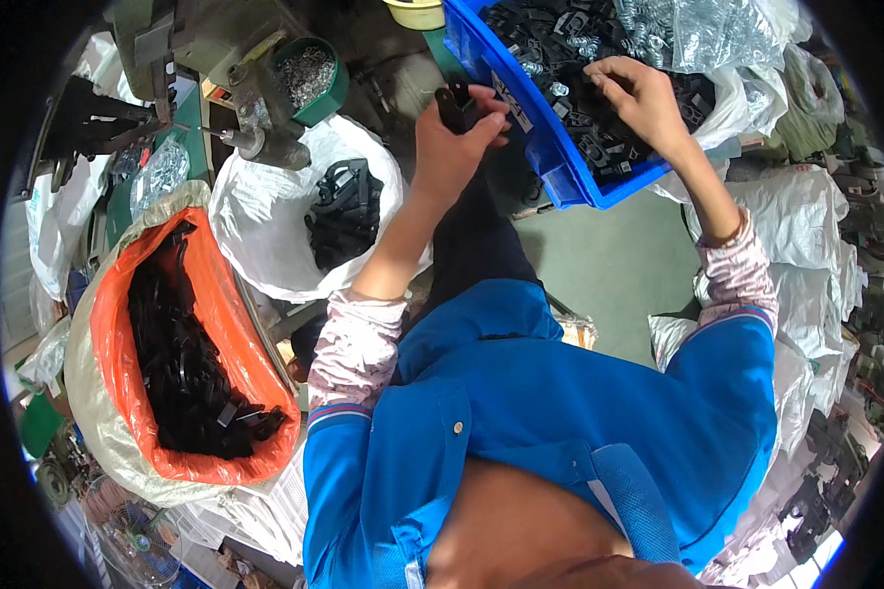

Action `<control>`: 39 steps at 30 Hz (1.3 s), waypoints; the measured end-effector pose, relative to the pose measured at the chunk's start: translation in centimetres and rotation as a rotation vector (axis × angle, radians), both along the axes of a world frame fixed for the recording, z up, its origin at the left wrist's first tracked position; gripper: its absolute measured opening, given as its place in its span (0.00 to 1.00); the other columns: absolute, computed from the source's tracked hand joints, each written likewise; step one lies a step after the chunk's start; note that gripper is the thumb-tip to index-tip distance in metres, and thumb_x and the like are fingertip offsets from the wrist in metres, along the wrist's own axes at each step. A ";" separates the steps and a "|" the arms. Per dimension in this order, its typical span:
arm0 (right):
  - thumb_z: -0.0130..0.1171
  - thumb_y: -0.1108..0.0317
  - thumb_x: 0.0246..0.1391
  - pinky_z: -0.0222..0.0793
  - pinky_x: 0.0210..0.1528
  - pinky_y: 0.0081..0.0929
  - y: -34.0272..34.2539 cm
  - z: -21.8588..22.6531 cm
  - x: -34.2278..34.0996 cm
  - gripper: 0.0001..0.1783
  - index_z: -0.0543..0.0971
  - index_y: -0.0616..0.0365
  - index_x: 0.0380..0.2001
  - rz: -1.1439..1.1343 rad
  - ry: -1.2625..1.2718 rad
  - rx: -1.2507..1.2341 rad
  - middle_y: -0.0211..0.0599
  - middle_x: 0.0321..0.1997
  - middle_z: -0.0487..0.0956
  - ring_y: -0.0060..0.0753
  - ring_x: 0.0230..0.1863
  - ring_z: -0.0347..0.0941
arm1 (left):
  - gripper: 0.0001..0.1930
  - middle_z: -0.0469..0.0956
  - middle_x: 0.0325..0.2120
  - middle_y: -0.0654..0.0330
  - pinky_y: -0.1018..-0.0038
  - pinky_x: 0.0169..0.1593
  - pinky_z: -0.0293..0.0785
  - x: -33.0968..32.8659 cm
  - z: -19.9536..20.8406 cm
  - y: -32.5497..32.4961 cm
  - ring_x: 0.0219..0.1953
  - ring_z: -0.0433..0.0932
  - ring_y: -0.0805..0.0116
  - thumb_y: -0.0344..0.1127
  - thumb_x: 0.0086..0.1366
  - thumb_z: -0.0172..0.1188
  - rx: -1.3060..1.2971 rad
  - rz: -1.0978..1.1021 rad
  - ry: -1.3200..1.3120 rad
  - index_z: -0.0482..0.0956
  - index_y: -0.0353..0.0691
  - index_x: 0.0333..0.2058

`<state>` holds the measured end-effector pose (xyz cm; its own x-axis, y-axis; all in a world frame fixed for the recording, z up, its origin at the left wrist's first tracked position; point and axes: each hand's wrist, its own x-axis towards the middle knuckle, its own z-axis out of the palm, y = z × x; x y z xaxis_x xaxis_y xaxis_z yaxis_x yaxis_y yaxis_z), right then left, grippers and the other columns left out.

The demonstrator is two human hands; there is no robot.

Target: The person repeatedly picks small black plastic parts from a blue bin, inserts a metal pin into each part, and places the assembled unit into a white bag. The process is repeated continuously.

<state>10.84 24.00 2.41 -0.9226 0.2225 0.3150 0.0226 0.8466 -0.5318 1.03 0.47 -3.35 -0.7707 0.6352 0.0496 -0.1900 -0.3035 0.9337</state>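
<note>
My left hand [452, 142] is closed around a small black plastic part [455, 106], in front of the bin's left wall. Two prongs of the part stick up between thumb and fingers. Over the blue bin [584, 187] my right hand [638, 98] has its thumb and fingertips drawn together. What they pinch, if anything, is too small to make out. Beneath that hand lie many small black parts [599, 147]. Shiny metal springs [648, 44] are heaped at the bin's far side, partly under a clear plastic bag [722, 34].
A white sack [250, 231] with black parts stands left of my left forearm. Farther left is an orange-lined sack [255, 363] full of black pieces. A metal machine head [265, 142] stands beside a green tub [314, 83] of small metal pieces. White sacks [791, 216] are stacked at right.
</note>
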 end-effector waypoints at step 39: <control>0.59 0.65 0.53 0.68 0.29 0.20 0.9 -0.4 -6.5 0.12 0.79 0.61 0.38 0.203 -0.173 -0.442 0.31 0.28 0.79 0.21 0.27 0.74 | 0.13 0.78 0.37 0.53 0.73 0.33 0.77 -0.3 3.5 -2.1 0.37 0.79 0.65 0.27 0.57 0.60 0.017 -0.052 -0.206 0.74 0.38 0.42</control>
<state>4.38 24.87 2.03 -0.9913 0.1109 0.0705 0.0002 0.5378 -0.8431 0.70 -1.59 0.14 -0.7321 0.6746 -0.0950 -0.3922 -0.3033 0.8684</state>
